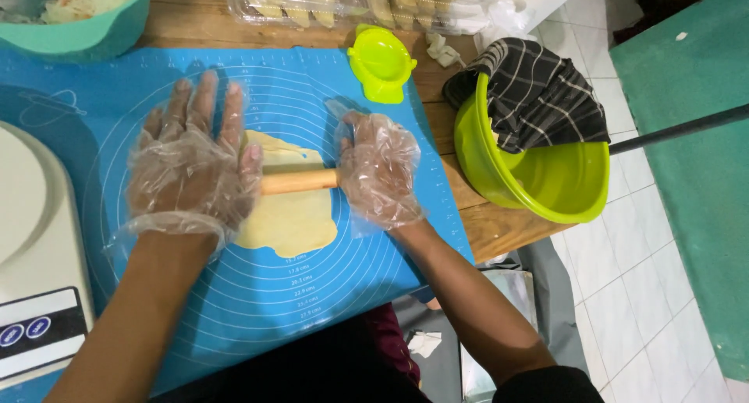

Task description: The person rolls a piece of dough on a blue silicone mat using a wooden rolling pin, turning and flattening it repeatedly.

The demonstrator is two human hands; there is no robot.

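Presently a thin sheet of pale yellow dough (290, 216) is being flattened on a blue silicone pastry mat printed with concentric rings (312, 294), near the mat's middle; a slim wooden rolling pin (298, 181) lies across the sheet from left to right. The left hand (195, 165), covered by a loose clear plastic glove, is laid flat on one end of the pin with its fingers straight and a little spread; nothing is gripped. The right hand (380, 169), gloved likewise, is pressed on the other end, its fingers bent downward and close together; whether they curl round the pin or merely rest upon it cannot be told, since the crumpled glove hides them.

For an even sheet, pressure is best shared equally between both palms, and the pin is best rolled from the middle outward rather than ground into one spot; the dough appears longer toward the person than across, so a quarter turn would likely be needed. Loose glove film should be kept clear of the pin, lest it be dragged into the dough.

Beyond the mat stand a lime-green plastic dumpling press (381, 62), a lime-green bowl draped with a dark checked cloth (546, 184), a teal bowl of pale filling (78, 24) and a white kitchen scale (35, 239).
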